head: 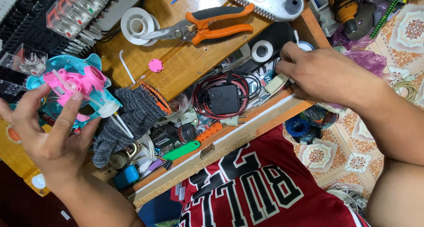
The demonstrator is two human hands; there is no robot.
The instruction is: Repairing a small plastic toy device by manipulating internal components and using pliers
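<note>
Cluttered wooden drawer [247, 123] below me; my left hand [48, 134] grips the pink-and-blue plastic toy [77, 83] above a grey glove [132, 116]; my right hand [327, 75], fingers curled, digs among drawer contents; grip unclear.

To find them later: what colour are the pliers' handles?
Orange with dark grey, on the pliers; head view.

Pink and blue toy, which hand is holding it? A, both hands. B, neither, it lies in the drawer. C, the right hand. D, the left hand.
D: the left hand grips the toy with its fingers, while the right hand reaches into the open drawer, apart from the toy.
</note>
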